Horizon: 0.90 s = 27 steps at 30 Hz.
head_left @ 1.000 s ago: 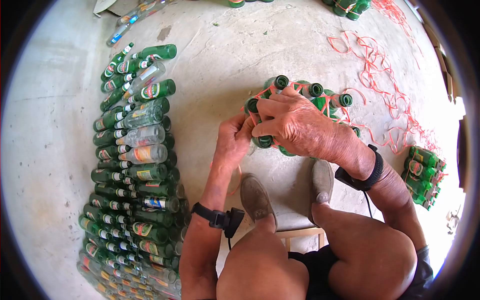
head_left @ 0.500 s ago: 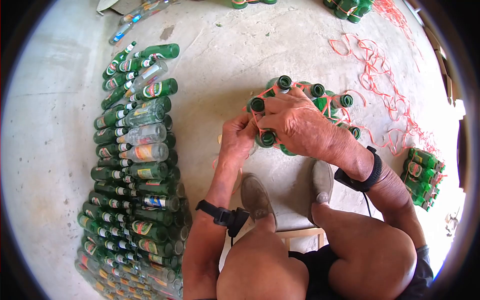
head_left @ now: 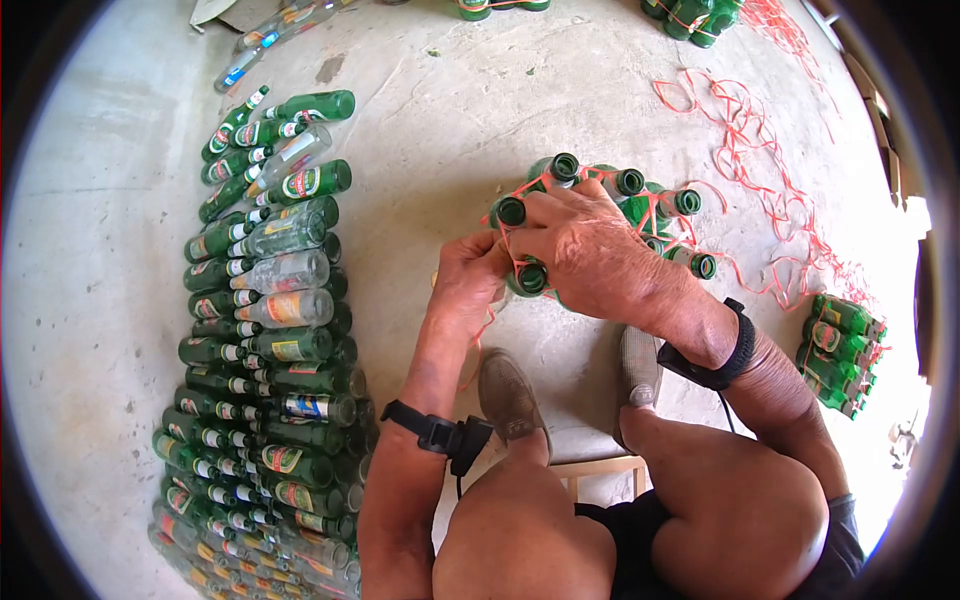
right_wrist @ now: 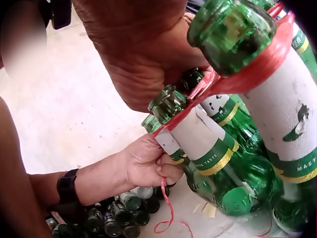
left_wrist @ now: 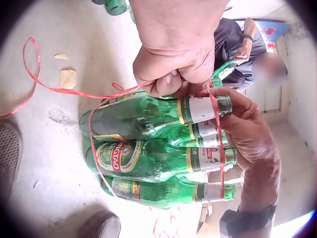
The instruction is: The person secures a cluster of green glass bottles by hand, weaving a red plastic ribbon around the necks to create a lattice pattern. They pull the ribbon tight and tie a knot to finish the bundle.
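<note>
A bundle of upright green beer bottles (left_wrist: 129, 161) stands in front of me, with red plastic string (left_wrist: 221, 148) looped around the necks and a second loop around the bodies. My left hand (head_left: 470, 275) is at the bundle's left side, fingers curled tightly around the string; a loose tail (right_wrist: 168, 203) hangs below that fist. My right hand (head_left: 595, 245) reaches over the bundle, its fingers bent down among the necks and pinching the string near the left hand. Its fingertips are mostly hidden behind the necks and the other hand.
Stacked bottles (head_left: 290, 345) lie in long rows on the left. Loose red string (head_left: 745, 140) trails over the concrete floor at right, near another tied bundle (head_left: 840, 350). More bundles stand at the far edge. My shoes (head_left: 510, 395) are close below. Another person (left_wrist: 235, 44) holds a bottle in the background.
My right hand's fingers have drawn back from across the left fingers and tucked in between the necks. My left hand stays at the bundle's left side. The bottles stay in place.
</note>
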Available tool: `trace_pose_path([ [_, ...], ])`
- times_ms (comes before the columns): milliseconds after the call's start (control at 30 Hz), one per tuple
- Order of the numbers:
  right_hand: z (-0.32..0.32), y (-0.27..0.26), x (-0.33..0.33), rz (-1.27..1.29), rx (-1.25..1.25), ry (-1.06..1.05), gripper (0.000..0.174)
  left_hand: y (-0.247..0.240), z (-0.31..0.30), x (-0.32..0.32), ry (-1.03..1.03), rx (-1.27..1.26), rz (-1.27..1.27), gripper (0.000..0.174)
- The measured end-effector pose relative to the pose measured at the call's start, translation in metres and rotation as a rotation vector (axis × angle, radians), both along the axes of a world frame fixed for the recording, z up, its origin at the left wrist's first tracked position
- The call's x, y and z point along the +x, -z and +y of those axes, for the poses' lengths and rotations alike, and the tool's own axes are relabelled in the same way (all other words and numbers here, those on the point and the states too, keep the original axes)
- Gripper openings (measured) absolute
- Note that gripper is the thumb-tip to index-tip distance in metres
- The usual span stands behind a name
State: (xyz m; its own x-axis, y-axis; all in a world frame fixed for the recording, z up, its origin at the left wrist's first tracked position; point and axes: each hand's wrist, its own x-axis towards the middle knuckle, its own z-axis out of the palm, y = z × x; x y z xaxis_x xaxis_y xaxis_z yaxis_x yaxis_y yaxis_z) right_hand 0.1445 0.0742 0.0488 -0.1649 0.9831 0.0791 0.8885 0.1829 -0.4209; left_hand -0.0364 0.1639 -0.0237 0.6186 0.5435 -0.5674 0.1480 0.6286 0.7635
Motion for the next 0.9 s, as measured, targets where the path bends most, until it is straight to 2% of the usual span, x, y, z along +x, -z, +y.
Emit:
trace_pose_path([
  [167,-0.001,0.004,-0.003,-0.059,0.038,0.021,0.022,-0.004,0.000,0.002,0.026,0.044,0.087,0.014],
  [267,-0.002,0.008,-0.003,-0.066,0.108,0.016,0.023,-0.006,0.000,0.004,-0.006,0.043,0.076,0.023],
  [467,-0.001,0.004,-0.001,-0.051,-0.007,-0.006,0.024,-0.005,0.000,0.003,-0.003,0.032,0.034,0.023],
  [667,-0.002,0.006,-0.003,-0.089,0.079,-0.002,0.025,-0.009,-0.001,0.003,0.009,0.078,0.085,0.023],
  [900,-0.002,0.000,-0.002,-0.060,0.004,-0.003,0.021,-0.020,-0.005,0.010,-0.020,0.064,0.063,0.009],
])
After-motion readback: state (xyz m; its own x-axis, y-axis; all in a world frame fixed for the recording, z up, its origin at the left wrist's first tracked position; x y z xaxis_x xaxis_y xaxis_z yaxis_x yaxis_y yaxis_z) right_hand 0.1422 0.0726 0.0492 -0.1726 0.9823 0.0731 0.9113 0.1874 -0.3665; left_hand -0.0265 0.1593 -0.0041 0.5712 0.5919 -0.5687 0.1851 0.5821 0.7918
